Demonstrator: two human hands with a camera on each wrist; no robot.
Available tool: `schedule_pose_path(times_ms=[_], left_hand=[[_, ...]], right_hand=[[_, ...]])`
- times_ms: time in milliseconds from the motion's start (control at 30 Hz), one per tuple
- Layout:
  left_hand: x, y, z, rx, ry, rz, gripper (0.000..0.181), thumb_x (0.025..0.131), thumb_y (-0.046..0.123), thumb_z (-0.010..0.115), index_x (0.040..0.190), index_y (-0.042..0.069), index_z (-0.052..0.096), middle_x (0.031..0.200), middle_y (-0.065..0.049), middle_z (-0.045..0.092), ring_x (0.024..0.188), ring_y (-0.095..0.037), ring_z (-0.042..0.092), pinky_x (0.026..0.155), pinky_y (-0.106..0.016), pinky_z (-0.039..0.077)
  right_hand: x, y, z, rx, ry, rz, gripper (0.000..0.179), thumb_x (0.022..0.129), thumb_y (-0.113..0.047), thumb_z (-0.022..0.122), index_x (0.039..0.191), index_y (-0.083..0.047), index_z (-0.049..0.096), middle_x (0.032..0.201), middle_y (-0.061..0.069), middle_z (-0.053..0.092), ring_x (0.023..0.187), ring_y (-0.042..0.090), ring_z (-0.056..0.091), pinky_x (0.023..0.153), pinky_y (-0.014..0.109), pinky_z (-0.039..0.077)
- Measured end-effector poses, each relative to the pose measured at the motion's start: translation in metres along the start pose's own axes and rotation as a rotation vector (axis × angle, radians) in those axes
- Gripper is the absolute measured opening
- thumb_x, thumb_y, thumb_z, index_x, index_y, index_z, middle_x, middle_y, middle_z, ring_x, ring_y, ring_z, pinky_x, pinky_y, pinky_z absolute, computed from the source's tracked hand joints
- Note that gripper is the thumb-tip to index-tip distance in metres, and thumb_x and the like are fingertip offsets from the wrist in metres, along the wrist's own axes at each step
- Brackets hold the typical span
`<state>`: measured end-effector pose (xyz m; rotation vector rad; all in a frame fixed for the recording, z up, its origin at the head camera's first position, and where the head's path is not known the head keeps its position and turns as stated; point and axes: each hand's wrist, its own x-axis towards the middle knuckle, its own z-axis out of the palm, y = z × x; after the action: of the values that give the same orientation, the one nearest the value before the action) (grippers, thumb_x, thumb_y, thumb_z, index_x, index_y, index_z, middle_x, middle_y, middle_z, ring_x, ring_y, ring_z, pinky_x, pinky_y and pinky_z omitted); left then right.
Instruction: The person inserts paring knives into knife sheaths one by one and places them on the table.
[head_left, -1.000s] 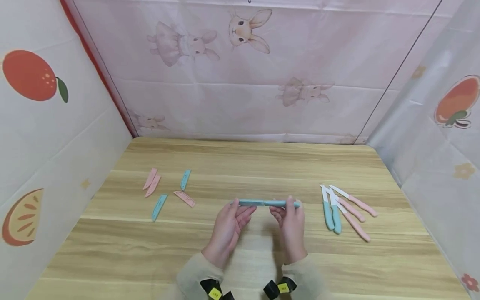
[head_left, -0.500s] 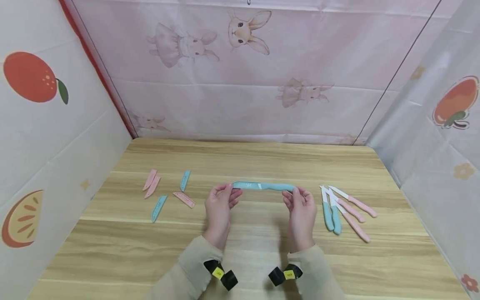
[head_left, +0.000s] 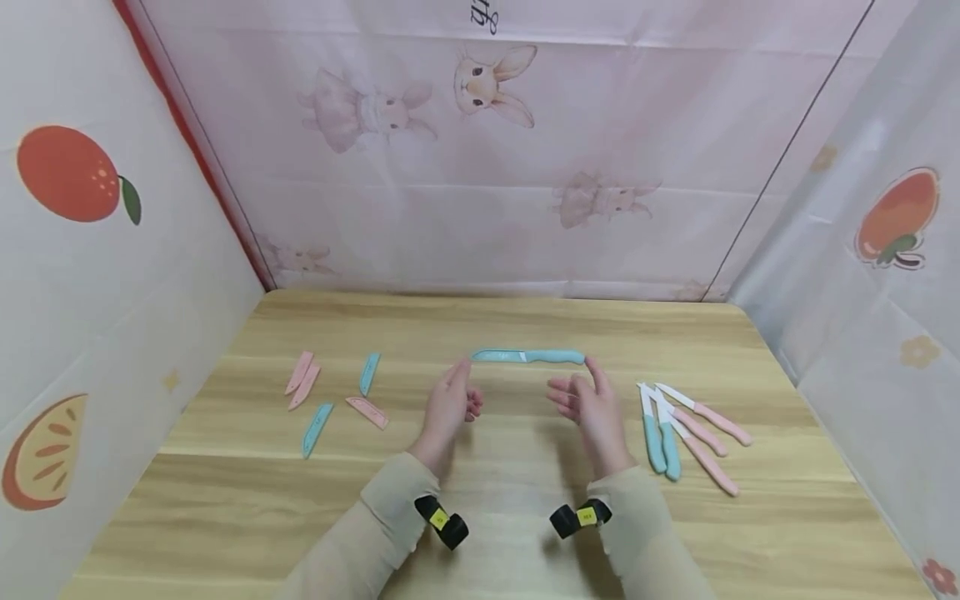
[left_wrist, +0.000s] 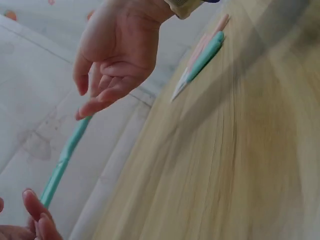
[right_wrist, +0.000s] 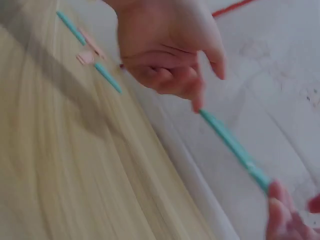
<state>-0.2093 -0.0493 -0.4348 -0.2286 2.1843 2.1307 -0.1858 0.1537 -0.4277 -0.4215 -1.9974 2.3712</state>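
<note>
A light-blue paring knife (head_left: 555, 356), its blade inside a matching blue sheath (head_left: 498, 356), spans level between both hands. In the wrist views it appears raised off the table. My left hand (head_left: 444, 408) touches the sheath's tip with an extended fingertip, the thumb standing apart. At the handle's end, my right hand (head_left: 596, 412) touches with a fingertip, its thumb also apart and the other fingers loosely spread. In the left wrist view the knife handle (left_wrist: 75, 137) meets the right hand's fingertip; in the right wrist view the sheath (right_wrist: 225, 135) meets the left hand's.
Unsheathed knives with white blades, blue knives (head_left: 667, 442) and pink knives (head_left: 708, 458), lie overlapping on the right of the wooden table (head_left: 510, 517). On the left lie loose pink sheaths (head_left: 303, 387) and blue sheaths (head_left: 317, 429). Printed curtains (head_left: 420, 225) enclose the table.
The hands moved away from the body and apart along the sheathed knife, toward its two ends. Their thumbs came off it. The head view tilted slightly upward.
</note>
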Motion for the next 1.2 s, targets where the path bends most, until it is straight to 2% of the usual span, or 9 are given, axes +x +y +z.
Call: schedule_pose_path(times_ms=[100,267,400,467,567,633,800,1067,1200], left_hand=[[0.009,-0.006,-0.003,0.049,-0.087,-0.123,0.056,0.099,0.044,0.032,0.118,-0.005,0.050,0.057,-0.001,0.051,0.047,-0.010,0.045,0.045,-0.019,0.038],[0.024,-0.016,-0.007,0.037,-0.170,-0.296,0.062,0.095,0.044,0.032,0.138,-0.001,0.035,0.055,0.001,0.048,0.043,-0.007,0.040,0.041,-0.017,0.031],[0.029,-0.024,-0.010,0.064,-0.232,-0.363,0.065,0.095,0.040,0.029,0.146,0.001,0.020,0.053,0.003,0.046,0.040,-0.005,0.035,0.038,-0.016,0.029],[0.030,-0.026,-0.011,0.079,-0.246,-0.376,0.064,0.095,0.040,0.028,0.145,0.001,0.023,0.052,0.003,0.045,0.040,-0.005,0.034,0.038,-0.016,0.029],[0.031,-0.029,-0.012,0.094,-0.249,-0.379,0.055,0.095,0.042,0.028,0.130,0.001,0.038,0.051,0.004,0.045,0.040,-0.005,0.034,0.038,-0.016,0.029],[0.032,-0.030,-0.012,0.113,-0.249,-0.381,0.048,0.094,0.043,0.027,0.106,0.001,0.048,0.050,0.005,0.044,0.040,-0.005,0.033,0.038,-0.016,0.028],[0.035,-0.031,-0.014,0.210,-0.276,-0.363,0.053,0.094,0.045,0.024,0.061,0.011,0.046,0.046,0.006,0.038,0.039,-0.007,0.031,0.039,-0.019,0.027],[0.037,-0.027,-0.014,0.594,-0.339,-0.176,0.069,0.100,0.047,0.013,0.052,0.009,0.046,0.044,0.000,0.040,0.039,-0.015,0.033,0.043,-0.026,0.030],[0.039,-0.024,-0.014,0.695,-0.371,-0.085,0.069,0.101,0.042,0.013,0.055,0.005,0.047,0.042,0.001,0.038,0.037,-0.014,0.030,0.041,-0.026,0.027]], right_hand=[[0.007,0.004,-0.003,-0.101,-0.102,0.056,0.064,0.096,-0.010,0.035,0.150,-0.016,0.004,0.108,0.023,0.064,0.080,0.018,0.068,0.081,0.037,0.053],[0.017,0.012,-0.009,-0.201,-0.185,0.123,0.067,0.095,-0.011,0.036,0.149,-0.010,-0.003,0.106,0.023,0.064,0.075,0.016,0.067,0.079,0.036,0.054],[0.024,0.019,-0.013,-0.207,-0.234,0.184,0.068,0.096,-0.011,0.037,0.149,-0.009,-0.006,0.110,0.025,0.061,0.077,0.014,0.066,0.071,0.026,0.053],[0.027,0.022,-0.014,-0.194,-0.258,0.207,0.069,0.096,-0.010,0.036,0.148,-0.007,-0.009,0.112,0.026,0.059,0.078,0.014,0.066,0.069,0.024,0.052],[0.030,0.025,-0.016,-0.182,-0.285,0.233,0.070,0.096,-0.010,0.037,0.147,-0.005,-0.012,0.114,0.027,0.057,0.080,0.016,0.065,0.070,0.025,0.052],[0.032,0.027,-0.017,-0.182,-0.302,0.249,0.071,0.096,-0.011,0.037,0.146,-0.005,-0.013,0.115,0.027,0.057,0.082,0.017,0.065,0.070,0.025,0.052],[0.037,0.029,-0.018,-0.164,-0.338,0.277,0.070,0.098,-0.012,0.036,0.146,-0.005,-0.015,0.110,0.022,0.057,0.084,0.019,0.065,0.072,0.026,0.052],[0.040,0.028,-0.018,-0.157,-0.362,0.305,0.067,0.099,-0.014,0.035,0.147,-0.006,-0.010,0.096,0.012,0.059,0.080,0.018,0.064,0.066,0.024,0.051],[0.042,0.028,-0.018,-0.161,-0.363,0.307,0.069,0.098,-0.014,0.036,0.147,-0.008,-0.013,0.098,0.013,0.059,0.079,0.017,0.064,0.065,0.023,0.051]])
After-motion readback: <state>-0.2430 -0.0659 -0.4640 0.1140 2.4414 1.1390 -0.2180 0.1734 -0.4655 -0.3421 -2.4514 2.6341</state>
